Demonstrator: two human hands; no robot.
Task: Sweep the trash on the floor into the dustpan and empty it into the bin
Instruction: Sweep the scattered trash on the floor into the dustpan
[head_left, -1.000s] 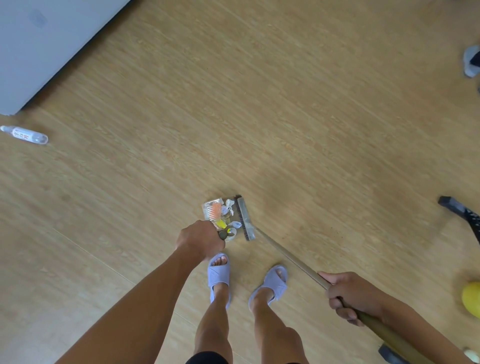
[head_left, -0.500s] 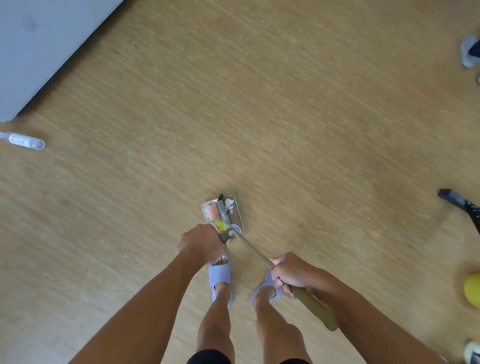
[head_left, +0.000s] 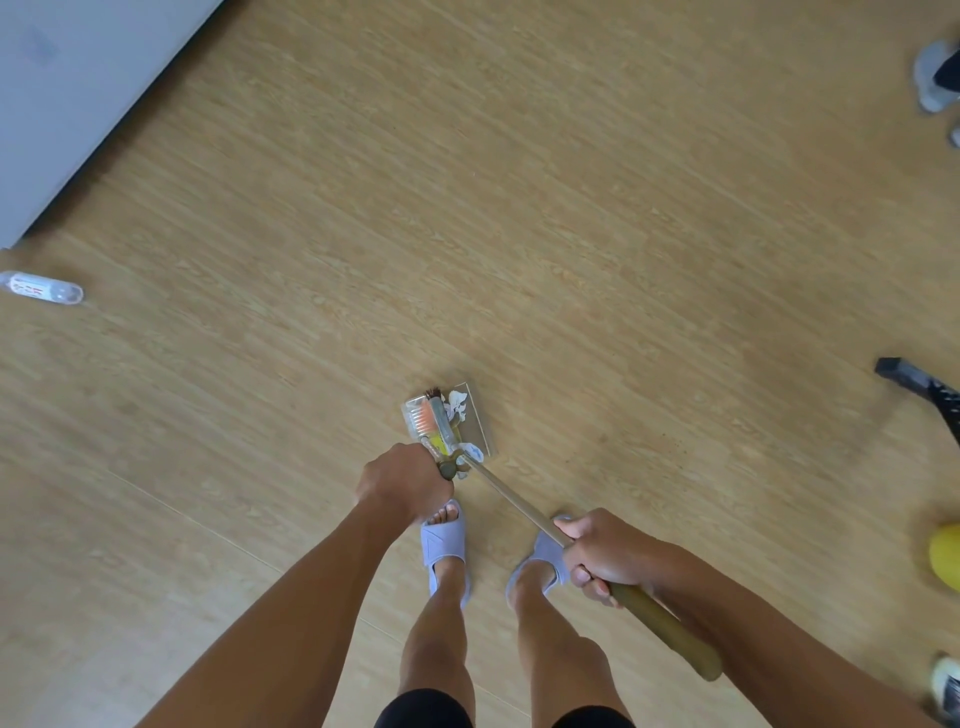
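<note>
A: Left hand (head_left: 402, 486)?
B: Clenched on the dustpan (head_left: 475, 426) handle; pan rests on the floor (head_left: 623, 260) ahead of the feet, trash (head_left: 458, 402) inside.
A: Right hand (head_left: 602, 553)?
B: Gripping the broom (head_left: 519, 506) handle; head over the pan.

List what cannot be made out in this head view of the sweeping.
- Bin: nowhere in the head view.
- Clear plastic dustpan: its handle is hidden inside the left hand.
- Small mixed trash: too small to identify.
- Yellow round object: cut off by the right edge.
</note>
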